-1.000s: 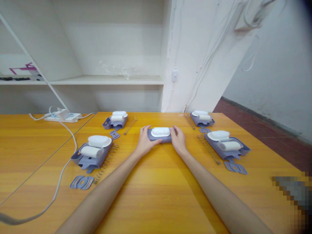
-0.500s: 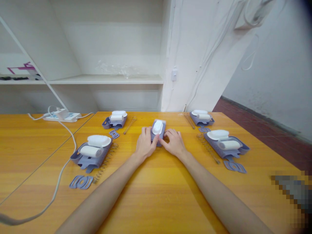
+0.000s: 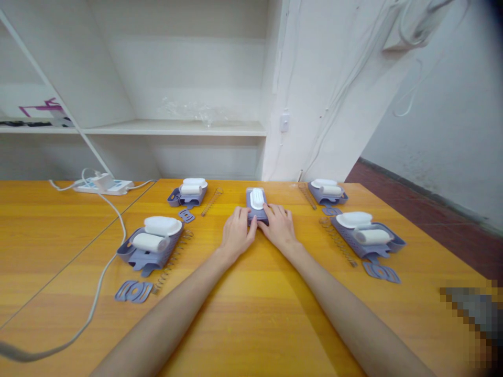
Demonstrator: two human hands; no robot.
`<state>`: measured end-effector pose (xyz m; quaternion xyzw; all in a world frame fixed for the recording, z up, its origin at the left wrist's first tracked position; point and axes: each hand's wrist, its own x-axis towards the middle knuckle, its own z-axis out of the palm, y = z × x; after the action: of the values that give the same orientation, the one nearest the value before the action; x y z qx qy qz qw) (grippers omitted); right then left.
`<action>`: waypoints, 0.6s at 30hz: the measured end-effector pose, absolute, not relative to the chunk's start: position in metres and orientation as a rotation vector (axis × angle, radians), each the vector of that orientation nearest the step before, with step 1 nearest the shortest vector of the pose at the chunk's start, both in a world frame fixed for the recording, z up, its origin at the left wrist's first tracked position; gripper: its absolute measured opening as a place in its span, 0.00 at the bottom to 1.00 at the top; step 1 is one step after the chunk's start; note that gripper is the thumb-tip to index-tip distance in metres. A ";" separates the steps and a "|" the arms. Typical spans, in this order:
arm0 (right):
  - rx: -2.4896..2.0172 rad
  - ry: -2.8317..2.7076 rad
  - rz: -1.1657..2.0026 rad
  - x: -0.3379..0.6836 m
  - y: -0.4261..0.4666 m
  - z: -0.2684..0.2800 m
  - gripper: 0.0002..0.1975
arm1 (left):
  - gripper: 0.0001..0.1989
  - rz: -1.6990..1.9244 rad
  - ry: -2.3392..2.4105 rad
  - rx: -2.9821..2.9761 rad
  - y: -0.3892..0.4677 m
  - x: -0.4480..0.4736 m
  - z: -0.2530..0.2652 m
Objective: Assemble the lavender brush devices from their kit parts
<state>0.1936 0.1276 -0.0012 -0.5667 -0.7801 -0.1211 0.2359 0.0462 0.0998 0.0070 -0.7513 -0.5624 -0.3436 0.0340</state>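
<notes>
At the middle of the table's far part lies a small grey-purple plastic basket (image 3: 257, 213) with a white oval piece (image 3: 257, 199) on its upper face. My left hand (image 3: 238, 231) holds its near left corner, fingers bent along the side and thumb at the near edge. Gripping the near right corner is my right hand (image 3: 280, 226), fingers curled over that side and thumb at the near edge. The two thumbs almost meet. My fingers hide the basket's near corners and part of its sides.
Left and right stand similar baskets (image 3: 151, 256) (image 3: 367, 235) holding white rolls and white oval pieces. Metal springs (image 3: 338, 243) and flat purple slotted plates (image 3: 133, 291) lie beside them. A power strip (image 3: 118, 186) with a white cable (image 3: 102, 283) occupies the left; white shelves (image 3: 176, 128) rise behind.
My thumbs have slid from the basket's upper face down to its near edge, and more of the white oval piece shows. The view has shifted slightly.
</notes>
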 end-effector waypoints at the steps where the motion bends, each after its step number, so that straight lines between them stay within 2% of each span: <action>1: -1.583 -2.139 -0.343 0.192 0.131 0.000 0.26 | 0.13 -0.995 -1.728 -2.343 0.099 0.046 0.007; 7: -1.773 -2.114 -0.322 0.182 0.162 0.004 0.29 | 0.17 -0.600 -1.735 -2.480 0.097 0.049 0.005; 18: -1.830 -2.195 -0.280 0.182 0.198 0.009 0.24 | 0.19 -0.522 -1.743 -2.493 0.097 0.048 0.006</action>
<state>0.1824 0.1985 0.0092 -0.6313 -0.7576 -0.0965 0.1346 0.0477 0.0972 0.0055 -0.8074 -0.5646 -0.1691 0.0273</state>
